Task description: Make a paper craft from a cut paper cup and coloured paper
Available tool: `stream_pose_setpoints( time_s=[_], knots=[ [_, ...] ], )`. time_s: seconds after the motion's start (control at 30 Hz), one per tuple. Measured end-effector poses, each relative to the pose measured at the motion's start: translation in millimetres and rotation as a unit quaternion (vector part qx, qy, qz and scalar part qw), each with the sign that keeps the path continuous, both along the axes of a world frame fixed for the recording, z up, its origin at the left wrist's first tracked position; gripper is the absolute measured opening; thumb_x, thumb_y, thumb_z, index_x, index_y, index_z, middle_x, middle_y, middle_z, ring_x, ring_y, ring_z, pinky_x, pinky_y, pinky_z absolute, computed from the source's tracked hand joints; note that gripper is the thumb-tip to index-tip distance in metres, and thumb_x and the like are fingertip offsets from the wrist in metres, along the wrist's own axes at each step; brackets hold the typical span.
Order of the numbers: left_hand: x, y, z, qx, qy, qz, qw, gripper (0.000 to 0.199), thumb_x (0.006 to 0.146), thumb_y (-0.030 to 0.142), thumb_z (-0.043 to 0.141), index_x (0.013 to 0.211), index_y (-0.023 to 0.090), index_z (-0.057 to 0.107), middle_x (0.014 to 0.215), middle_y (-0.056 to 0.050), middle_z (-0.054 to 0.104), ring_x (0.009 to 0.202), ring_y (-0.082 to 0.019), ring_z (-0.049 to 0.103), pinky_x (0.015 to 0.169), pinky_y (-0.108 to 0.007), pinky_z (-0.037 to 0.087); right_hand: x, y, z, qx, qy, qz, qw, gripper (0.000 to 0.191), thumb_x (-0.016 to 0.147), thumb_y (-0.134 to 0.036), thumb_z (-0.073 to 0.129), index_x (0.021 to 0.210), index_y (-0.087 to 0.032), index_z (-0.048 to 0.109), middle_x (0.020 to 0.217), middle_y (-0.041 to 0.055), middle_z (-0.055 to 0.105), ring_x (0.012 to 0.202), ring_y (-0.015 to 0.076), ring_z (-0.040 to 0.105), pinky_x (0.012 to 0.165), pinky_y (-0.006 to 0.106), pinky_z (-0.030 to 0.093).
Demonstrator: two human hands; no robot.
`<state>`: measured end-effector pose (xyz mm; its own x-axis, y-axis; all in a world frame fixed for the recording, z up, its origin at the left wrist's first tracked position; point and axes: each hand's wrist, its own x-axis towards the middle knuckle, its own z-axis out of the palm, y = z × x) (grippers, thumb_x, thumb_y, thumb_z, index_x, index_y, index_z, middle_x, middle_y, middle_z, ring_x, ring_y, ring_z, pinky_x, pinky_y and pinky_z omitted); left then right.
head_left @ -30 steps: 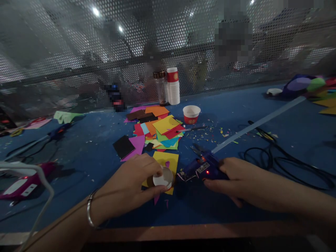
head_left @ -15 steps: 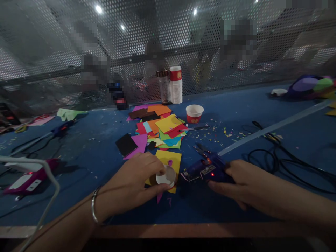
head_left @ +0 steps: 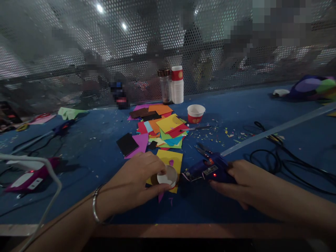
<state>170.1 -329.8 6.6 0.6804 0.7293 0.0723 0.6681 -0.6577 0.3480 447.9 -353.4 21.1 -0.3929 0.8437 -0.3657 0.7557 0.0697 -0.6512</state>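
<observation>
My left hand (head_left: 143,176) pinches the rim of a small white paper cup (head_left: 167,176) between thumb and fingers. The cup's opening faces up, above a yellow paper sheet (head_left: 177,161) that carries a small purple piece. In my right hand (head_left: 233,182) is a dark blue glue gun (head_left: 216,169) with a lit red light; its nozzle end lies to the right of the cup. Scissors (head_left: 203,149) lie just behind the gun. Beyond the yellow sheet is a pile of coloured paper (head_left: 170,124), with a black sheet (head_left: 127,144) at its left.
Behind the pile stand a bottle (head_left: 165,87), stacked paper cups (head_left: 177,85) and one red-and-white cup (head_left: 196,114). A pen (head_left: 196,128) and scraps lie nearby. Black cable (head_left: 278,154) loops at the right; a magenta power strip (head_left: 33,176) sits left.
The view has shifted slightly, so the table items appear a little further right. Both hands keep their holds on the cup and the glue gun.
</observation>
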Motion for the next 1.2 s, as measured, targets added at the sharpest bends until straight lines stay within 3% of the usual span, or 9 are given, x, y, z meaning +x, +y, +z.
stream_pose_setpoints(
  time_s=[0.3, 0.53, 0.77, 0.9, 1.07, 1.2],
  knots=[
    [-2.2, 0.4, -1.8, 0.017, -0.018, -0.016, 1.0, 0.023, 0.091, 0.045, 0.059, 0.093, 0.022, 0.061, 0.091, -0.001, 0.064, 0.082, -0.019, 0.053, 0.072, -0.033, 0.038, 0.1, 8.4, -1.8, 0.019, -0.031, -0.012, 0.999, 0.041, 0.09, -0.04, 0.051, 0.054, -0.02, 0.047, 0.043, -0.0024, 0.048, 0.041, 0.0105, 0.05, 0.043, 0.02, 0.035],
    [-1.2, 0.7, -0.5, 0.012, -0.014, -0.02, 1.0, 0.022, 0.091, 0.044, 0.059, 0.092, 0.022, 0.062, 0.09, -0.001, 0.064, 0.081, -0.019, 0.053, 0.073, -0.033, 0.039, 0.1, 12.8, -3.7, 0.012, -0.02, -0.018, 1.0, 0.031, 0.09, -0.038, 0.053, 0.066, -0.019, 0.055, 0.042, -0.0038, 0.05, 0.039, 0.0103, 0.05, 0.04, 0.019, 0.031],
    [-0.7, 0.2, 1.4, 0.007, -0.002, -0.01, 1.0, 0.021, 0.091, 0.043, 0.059, 0.088, 0.022, 0.06, 0.09, -0.002, 0.064, 0.081, -0.02, 0.053, 0.071, -0.033, 0.04, -2.5, 14.1, -2.3, 0.011, -0.032, -0.044, 0.998, 0.034, 0.089, -0.044, 0.053, 0.067, -0.019, 0.054, 0.041, -0.0032, 0.052, 0.039, 0.011, 0.05, 0.041, 0.02, 0.034],
    [3.2, -3.2, 1.1, 0.015, -0.005, 0.006, 1.0, 0.022, 0.09, 0.044, 0.059, 0.092, 0.022, 0.06, 0.091, -0.003, 0.064, 0.082, -0.02, 0.054, 0.071, -0.034, 0.04, -3.4, 13.6, 0.7, 0.012, -0.043, -0.061, 0.997, 0.043, 0.087, -0.049, 0.054, 0.055, -0.02, 0.05, 0.04, -0.0003, 0.054, 0.04, 0.0123, 0.051, 0.045, 0.023, 0.037],
    [8.9, -9.0, -3.2, 0.053, -0.009, 0.049, 0.997, 0.035, 0.084, 0.053, 0.063, 0.097, 0.02, 0.058, 0.096, -0.005, 0.064, 0.086, -0.023, 0.056, 0.073, -0.037, 0.042, 0.6, 12.5, 3.5, 0.024, 0.018, -0.084, 0.996, 0.055, 0.086, -0.053, 0.053, 0.041, -0.022, 0.045, 0.039, 0.0013, 0.053, 0.043, 0.0127, 0.051, 0.051, 0.025, 0.039],
    [9.5, -10.7, -3.8, 0.072, -0.004, 0.052, 0.996, 0.026, 0.086, 0.043, 0.063, 0.098, 0.021, 0.058, 0.098, -0.005, 0.065, 0.089, -0.024, 0.057, 0.075, -0.038, 0.044, 4.7, 12.2, 1.2, 0.029, 0.056, -0.116, 0.991, 0.055, 0.084, -0.056, 0.053, 0.041, -0.022, 0.046, 0.037, -0.0002, 0.051, 0.041, 0.0121, 0.049, 0.051, 0.025, 0.039]
  ],
)
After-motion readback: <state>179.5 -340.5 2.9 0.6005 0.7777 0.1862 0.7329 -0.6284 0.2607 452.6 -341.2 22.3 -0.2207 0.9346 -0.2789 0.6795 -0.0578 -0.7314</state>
